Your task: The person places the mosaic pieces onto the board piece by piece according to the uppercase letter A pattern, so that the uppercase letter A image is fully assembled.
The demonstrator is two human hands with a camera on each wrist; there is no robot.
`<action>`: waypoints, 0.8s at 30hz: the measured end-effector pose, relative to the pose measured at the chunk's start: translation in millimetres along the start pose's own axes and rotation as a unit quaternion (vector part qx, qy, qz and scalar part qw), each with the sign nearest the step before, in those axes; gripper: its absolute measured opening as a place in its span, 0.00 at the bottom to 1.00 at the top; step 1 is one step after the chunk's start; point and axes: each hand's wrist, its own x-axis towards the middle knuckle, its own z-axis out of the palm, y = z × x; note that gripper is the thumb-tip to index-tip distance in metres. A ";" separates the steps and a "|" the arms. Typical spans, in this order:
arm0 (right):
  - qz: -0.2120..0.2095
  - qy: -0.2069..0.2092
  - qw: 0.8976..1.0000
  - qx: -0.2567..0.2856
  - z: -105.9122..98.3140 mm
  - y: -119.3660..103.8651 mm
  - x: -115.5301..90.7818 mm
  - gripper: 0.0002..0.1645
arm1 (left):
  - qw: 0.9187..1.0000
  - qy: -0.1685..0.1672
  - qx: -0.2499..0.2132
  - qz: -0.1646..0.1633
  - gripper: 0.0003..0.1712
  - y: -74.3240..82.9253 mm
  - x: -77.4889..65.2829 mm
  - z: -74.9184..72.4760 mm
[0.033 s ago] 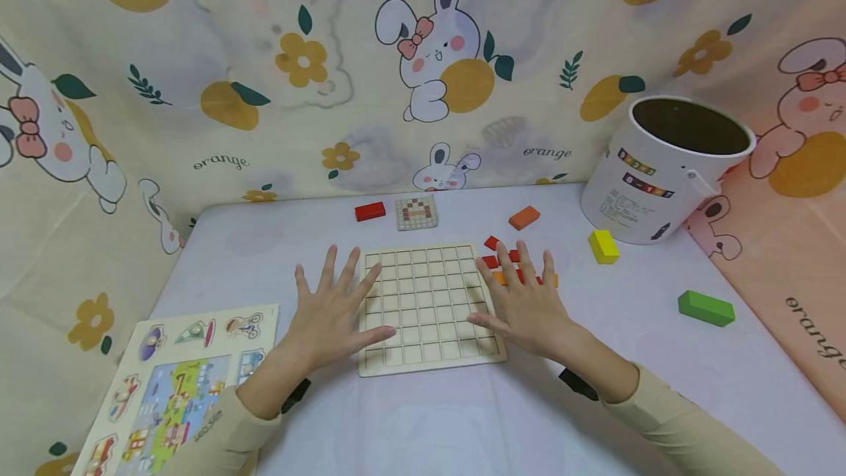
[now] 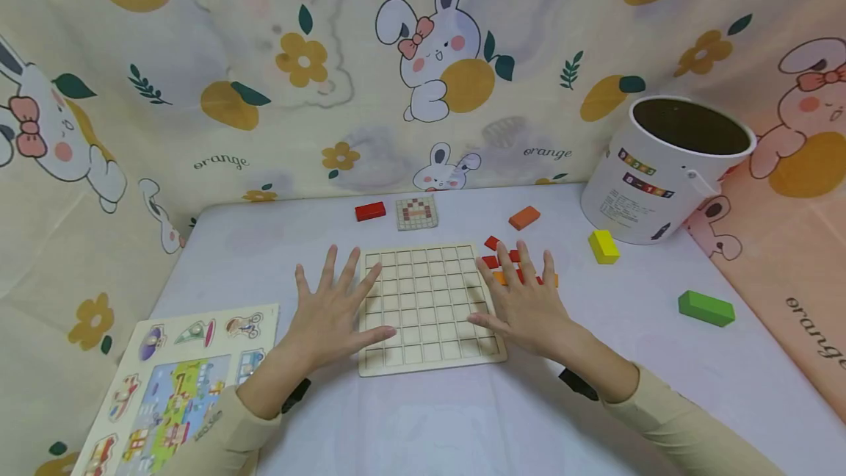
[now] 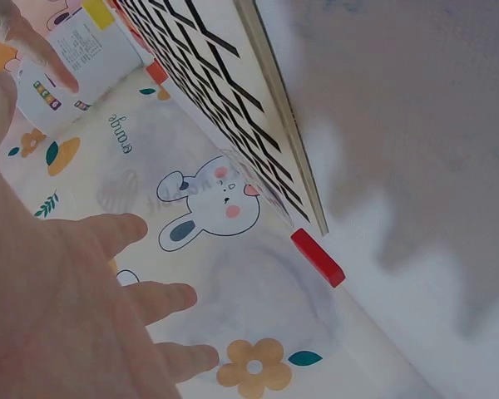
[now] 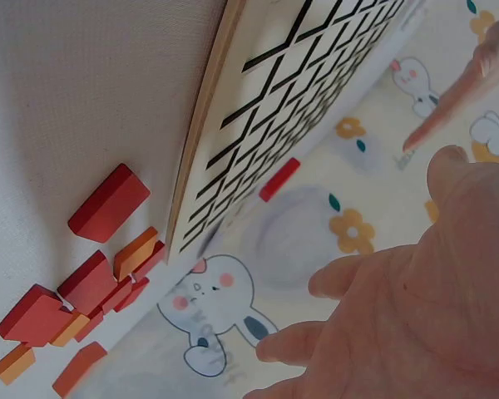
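Observation:
A pale wooden board (image 2: 423,307) with a grid of dark lines lies flat on the table. My left hand (image 2: 330,318) hovers over its left edge with fingers spread and nothing held. Over the right edge my right hand (image 2: 529,311) is spread the same way, also bare. Small red and orange blocks (image 4: 87,283) lie beside the board's right side, partly hidden by the right fingers in the head view. Behind the board are a red block (image 2: 370,211) and a small square card (image 2: 416,213) with a gridded pattern. Both palms show in the wrist views.
An orange block (image 2: 524,217), a yellow block (image 2: 604,247) and a green block (image 2: 706,308) are spread along the right. A white bucket (image 2: 634,197) stands at the back right. At the front left lies a picture puzzle board (image 2: 264,322), partly under the left forearm.

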 end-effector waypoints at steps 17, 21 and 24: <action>0.088 -0.058 0.986 0.127 -0.1 50.5 3.0 0.50 | 0.992 -0.054 -0.112 0.025 0.55 -12.3 6.0 12.1; 0.070 -0.049 0.977 0.197 5.7 81.3 3.3 0.44 | 0.980 -0.082 -0.176 0.033 0.56 -20.2 14.6 18.3; 0.040 -0.034 0.963 0.265 13.1 97.8 3.0 0.33 | 0.972 -0.099 -0.212 0.039 0.57 -23.8 16.1 22.0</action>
